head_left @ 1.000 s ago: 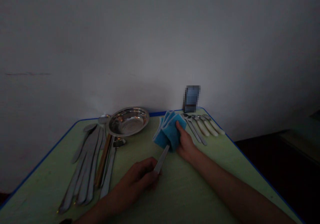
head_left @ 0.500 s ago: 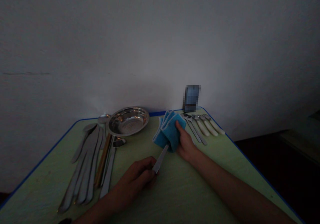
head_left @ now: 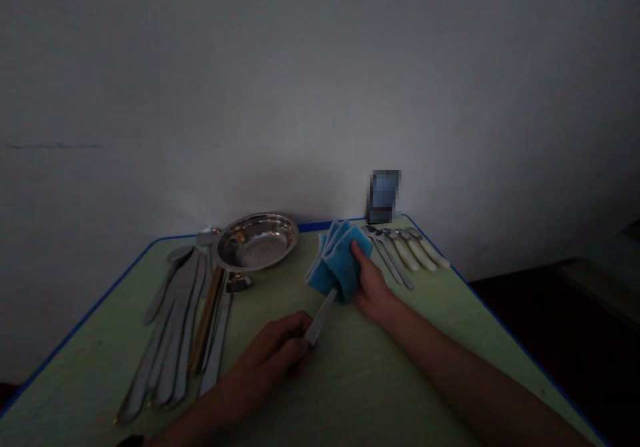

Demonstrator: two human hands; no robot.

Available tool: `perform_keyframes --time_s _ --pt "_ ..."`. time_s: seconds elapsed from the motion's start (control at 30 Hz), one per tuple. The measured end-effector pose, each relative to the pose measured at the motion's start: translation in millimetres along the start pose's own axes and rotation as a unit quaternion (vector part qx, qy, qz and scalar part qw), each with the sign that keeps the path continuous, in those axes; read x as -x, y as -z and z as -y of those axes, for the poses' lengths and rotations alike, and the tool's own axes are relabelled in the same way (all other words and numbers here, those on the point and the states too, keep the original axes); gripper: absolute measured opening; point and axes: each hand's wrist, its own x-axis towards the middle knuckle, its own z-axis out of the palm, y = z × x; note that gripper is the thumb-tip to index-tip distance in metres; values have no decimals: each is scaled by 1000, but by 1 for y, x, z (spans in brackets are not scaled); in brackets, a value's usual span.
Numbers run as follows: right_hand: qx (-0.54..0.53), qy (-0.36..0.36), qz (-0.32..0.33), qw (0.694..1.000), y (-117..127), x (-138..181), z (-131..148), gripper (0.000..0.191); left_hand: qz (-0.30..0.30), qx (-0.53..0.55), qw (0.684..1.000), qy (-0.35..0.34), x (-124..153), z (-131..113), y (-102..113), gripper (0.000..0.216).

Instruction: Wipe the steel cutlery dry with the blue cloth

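Note:
My left hand (head_left: pixel 280 350) is closed on the handle of a metal utensil (head_left: pixel 321 313) whose far end is buried in a folded blue cloth (head_left: pixel 337 262). The cloth is gripped around that end by my right hand (head_left: pixel 373 286); which kind of utensil it is stays hidden. Both hands hover just above a pale green table (head_left: pixel 350 380) in dim light.
A steel bowl (head_left: pixel 257 239) sits at the table's back. Several long metal utensils (head_left: pixel 175 327) lie in a row at the left. Several white-handled utensils (head_left: pixel 407 250) lie at the back right, by a blurred dark object (head_left: pixel 384 197) against the wall.
My left hand has drawn the utensil slightly toward me and to the left, out of the cloth. My right hand and the cloth have stayed in place.

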Motion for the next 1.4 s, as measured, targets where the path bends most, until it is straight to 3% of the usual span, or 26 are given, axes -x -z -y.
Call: perform_keyframes --time_s 0.47,0.67,0.93,1.2,1.4 --pt "-3 19 -3 1000 2 -3 -1 33 7 76 997 13 2 -6 -2 10" --pt "-6 21 -6 1000 1 -3 -1 34 7 76 997 11 3 -4 -2 17" --pt "20 38 -30 999 -2 1 0 36 -19 20 999 27 3 -10 1 15" --pt "26 63 -50 996 -2 -1 6 43 -57 61 994 65 -7 -6 -6 19" --pt "53 70 -36 995 1 0 3 35 -105 68 988 92 -9 -9 -9 24"
